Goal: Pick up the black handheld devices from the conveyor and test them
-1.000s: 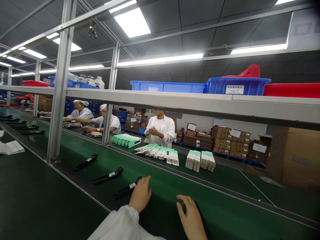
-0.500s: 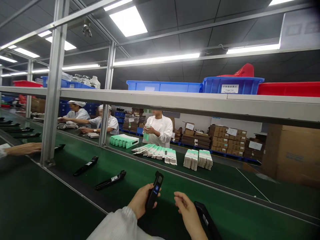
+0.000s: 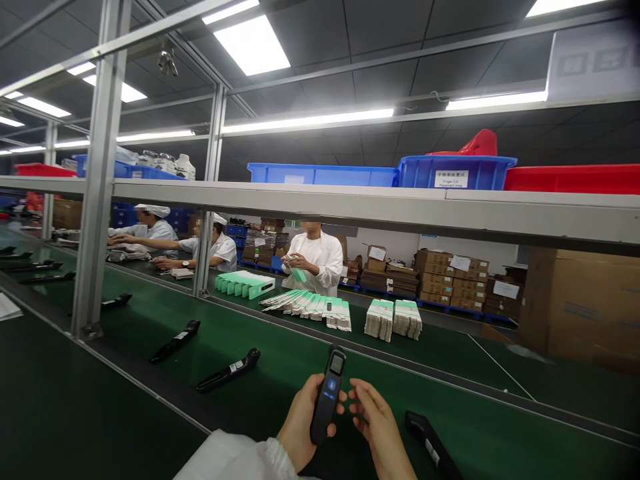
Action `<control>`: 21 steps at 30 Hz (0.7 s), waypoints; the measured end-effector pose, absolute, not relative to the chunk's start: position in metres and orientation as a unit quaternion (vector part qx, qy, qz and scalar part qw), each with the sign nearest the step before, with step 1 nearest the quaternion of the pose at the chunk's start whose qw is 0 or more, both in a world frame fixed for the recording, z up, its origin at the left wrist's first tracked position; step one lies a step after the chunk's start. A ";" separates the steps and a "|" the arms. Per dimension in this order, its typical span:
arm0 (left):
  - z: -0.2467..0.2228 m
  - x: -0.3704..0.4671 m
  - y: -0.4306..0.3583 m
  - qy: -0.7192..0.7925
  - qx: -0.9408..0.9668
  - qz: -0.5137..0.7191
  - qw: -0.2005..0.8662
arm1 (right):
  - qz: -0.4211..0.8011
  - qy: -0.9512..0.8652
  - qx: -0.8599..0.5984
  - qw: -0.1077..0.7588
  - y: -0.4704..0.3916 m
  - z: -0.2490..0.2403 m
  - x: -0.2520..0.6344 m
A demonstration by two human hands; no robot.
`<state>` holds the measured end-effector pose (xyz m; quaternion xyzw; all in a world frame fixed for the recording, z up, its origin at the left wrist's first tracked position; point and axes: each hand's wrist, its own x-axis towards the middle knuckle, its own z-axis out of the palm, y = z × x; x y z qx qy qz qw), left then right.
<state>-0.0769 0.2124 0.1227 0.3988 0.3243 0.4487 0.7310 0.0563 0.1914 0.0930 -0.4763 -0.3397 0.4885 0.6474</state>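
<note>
The slim black handheld device [image 3: 327, 395] stands upright above the green conveyor belt [image 3: 280, 353], screen end up, low in the middle of the view. The left hand [image 3: 303, 430] wraps around its lower half, gripping it firmly. The right hand [image 3: 377, 430] sits just beside it, fingers curled loosely, holding nothing. Another black device [image 3: 433, 447] lies on the belt to the right; two more [image 3: 227, 371] [image 3: 175, 341] lie to the left.

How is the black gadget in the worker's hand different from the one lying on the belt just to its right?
The held device stands nearly upright in the left hand, while the belt device lies flat, untouched. The held device faces the camera, showing a small screen and a blue-lit button; the belt device shows only a white label. Both are slim, black and elongated, apparently the same model.
</note>
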 end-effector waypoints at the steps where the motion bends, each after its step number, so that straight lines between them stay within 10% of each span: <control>1: 0.122 -0.075 0.212 0.350 0.451 0.470 0.673 | 0.489 -0.340 -0.473 0.649 0.191 0.093 0.056; 6: 0.121 -0.073 0.204 0.372 0.658 0.497 0.426 | 0.533 -0.323 -0.446 0.642 0.185 0.105 0.050; 17: 0.119 -0.081 0.219 0.376 0.680 0.447 0.443 | 0.547 -0.333 -0.388 0.663 0.184 0.099 0.048; 21: 0.114 -0.124 0.258 0.528 0.710 0.423 0.195 | 0.535 -0.329 -0.393 0.671 0.185 0.096 0.046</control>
